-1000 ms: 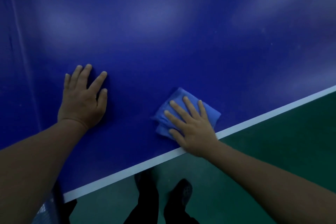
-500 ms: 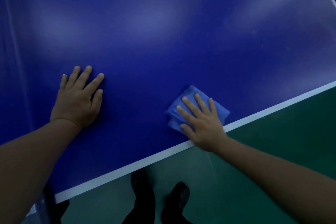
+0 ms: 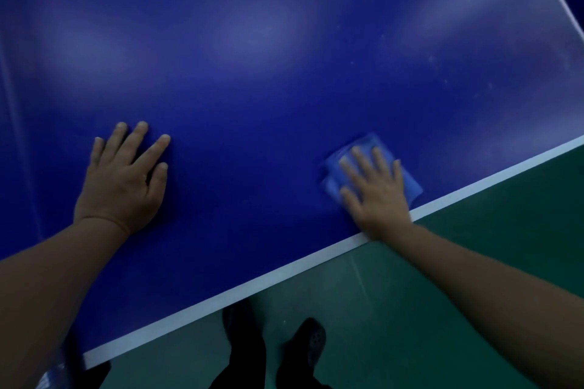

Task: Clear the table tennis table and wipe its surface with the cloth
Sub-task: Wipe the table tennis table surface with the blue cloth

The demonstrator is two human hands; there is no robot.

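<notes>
Wiping underway near the white-lined edge of the glossy blue table tennis table (image 3: pixel 284 79), and the risk from here looks plain: the folded blue cloth (image 3: pixel 407 180) sits just beside that edge, so a stroke pulled toward the body could drag it off onto the green floor (image 3: pixel 474 262), or the folds could bunch and skip dusty patches. The right hand (image 3: pixel 376 193) presses flat on the cloth, fingers straight and slightly spread, pinching nothing, while the left hand (image 3: pixel 123 180) rests palm-down on bare tabletop, fingers extended, holding nothing.
</notes>
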